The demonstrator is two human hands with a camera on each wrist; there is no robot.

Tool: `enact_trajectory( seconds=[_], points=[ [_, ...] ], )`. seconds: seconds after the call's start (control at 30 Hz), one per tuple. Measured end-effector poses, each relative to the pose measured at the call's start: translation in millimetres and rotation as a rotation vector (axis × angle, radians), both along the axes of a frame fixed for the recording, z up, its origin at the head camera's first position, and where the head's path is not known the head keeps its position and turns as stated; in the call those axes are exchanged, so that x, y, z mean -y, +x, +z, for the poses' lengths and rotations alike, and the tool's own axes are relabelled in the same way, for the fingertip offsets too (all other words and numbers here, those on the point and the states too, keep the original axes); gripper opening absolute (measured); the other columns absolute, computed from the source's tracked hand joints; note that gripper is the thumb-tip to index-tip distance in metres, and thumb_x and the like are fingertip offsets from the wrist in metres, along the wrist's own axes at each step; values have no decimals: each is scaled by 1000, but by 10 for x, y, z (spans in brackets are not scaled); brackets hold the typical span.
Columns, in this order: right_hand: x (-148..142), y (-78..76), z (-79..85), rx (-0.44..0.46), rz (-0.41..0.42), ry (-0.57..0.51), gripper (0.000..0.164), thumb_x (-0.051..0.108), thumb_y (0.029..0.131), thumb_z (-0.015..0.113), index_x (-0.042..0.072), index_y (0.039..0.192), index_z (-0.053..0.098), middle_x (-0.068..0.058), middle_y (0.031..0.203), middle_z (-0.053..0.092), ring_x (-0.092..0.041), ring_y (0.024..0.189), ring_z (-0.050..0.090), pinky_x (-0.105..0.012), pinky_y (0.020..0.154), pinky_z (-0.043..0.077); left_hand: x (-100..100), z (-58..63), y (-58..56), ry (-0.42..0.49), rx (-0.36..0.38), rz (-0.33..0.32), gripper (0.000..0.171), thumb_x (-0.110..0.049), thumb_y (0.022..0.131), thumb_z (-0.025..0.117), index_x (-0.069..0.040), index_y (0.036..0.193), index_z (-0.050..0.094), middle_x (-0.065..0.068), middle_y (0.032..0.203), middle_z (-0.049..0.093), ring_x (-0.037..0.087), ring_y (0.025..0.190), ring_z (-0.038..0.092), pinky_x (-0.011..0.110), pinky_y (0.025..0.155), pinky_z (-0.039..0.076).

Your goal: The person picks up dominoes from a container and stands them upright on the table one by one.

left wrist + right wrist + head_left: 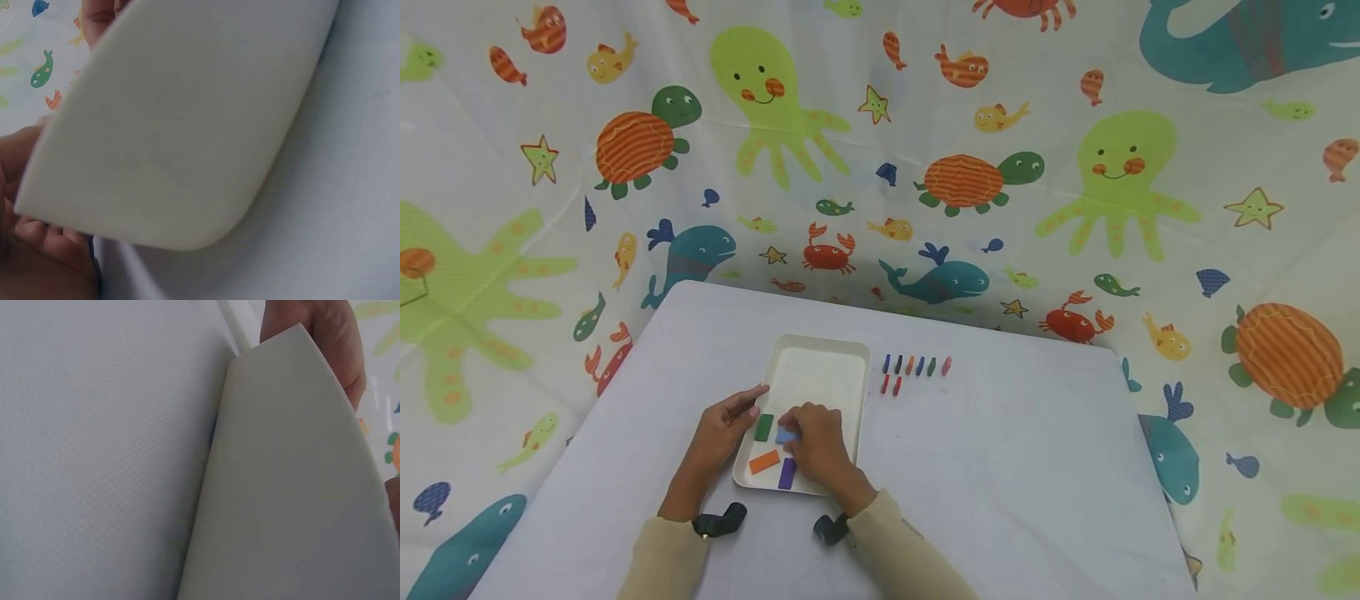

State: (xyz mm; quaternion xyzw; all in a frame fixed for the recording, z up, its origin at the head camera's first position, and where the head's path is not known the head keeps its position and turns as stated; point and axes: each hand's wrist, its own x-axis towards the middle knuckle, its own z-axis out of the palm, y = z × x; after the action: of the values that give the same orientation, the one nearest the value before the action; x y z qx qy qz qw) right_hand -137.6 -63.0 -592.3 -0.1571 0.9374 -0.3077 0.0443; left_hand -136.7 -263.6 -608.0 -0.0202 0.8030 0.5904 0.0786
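A shallow cream tray (pixel 820 357) stands on the white table. Inside it, towards the near end, lie a green block (pixel 763 427), an orange block (pixel 764 462) and a purple block (pixel 787 473). My right hand (pixel 817 437) reaches over the tray and pinches a light blue block (pixel 785 436), partly hidden by the fingers. At the tray's left rim is my left hand (pixel 721 429), its index finger extended along the edge and no block in its fingers. Both wrist views show mostly the tray's outer wall (pixel 181 137), which hides the blocks.
Right of the tray, several small crayon-like sticks (pixel 921 366) lie in a row, with two red sticks (pixel 891 384) below them. A curtain (pixel 865 175) printed with sea animals hangs behind the table (pixel 1000 467). Each wrist wears a black device (pixel 721 521).
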Motion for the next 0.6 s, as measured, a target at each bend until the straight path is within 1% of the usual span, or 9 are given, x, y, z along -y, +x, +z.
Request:
enact_trajectory(
  seconds=[0.17,0.33,0.6],
  points=[
    [-27,6,13,-2,-10,-27,27,18,96,80,25,122,76,8,103,67,-4,96,59,-30,95,42,4,2,1,13,-8,6,49,-26,109,62,-9,155,55,12,167,46,35,159,38,4,107,36],
    [-60,8,47,10,-38,-57,25,17,96,80,26,119,77,8,103,65,-4,97,59,-32,96,42,3,-1,-3,11,-18,8,49,-26,109,63,-9,154,55,13,166,47,35,158,39,1,105,36],
    [-127,2,86,-12,-63,-138,25,15,97,78,24,120,71,9,108,70,-6,102,62,-34,99,43,-1,2,0,17,-21,9,49,-27,109,63,-8,154,56,13,166,48,35,159,38,-1,105,36]
  ],
)
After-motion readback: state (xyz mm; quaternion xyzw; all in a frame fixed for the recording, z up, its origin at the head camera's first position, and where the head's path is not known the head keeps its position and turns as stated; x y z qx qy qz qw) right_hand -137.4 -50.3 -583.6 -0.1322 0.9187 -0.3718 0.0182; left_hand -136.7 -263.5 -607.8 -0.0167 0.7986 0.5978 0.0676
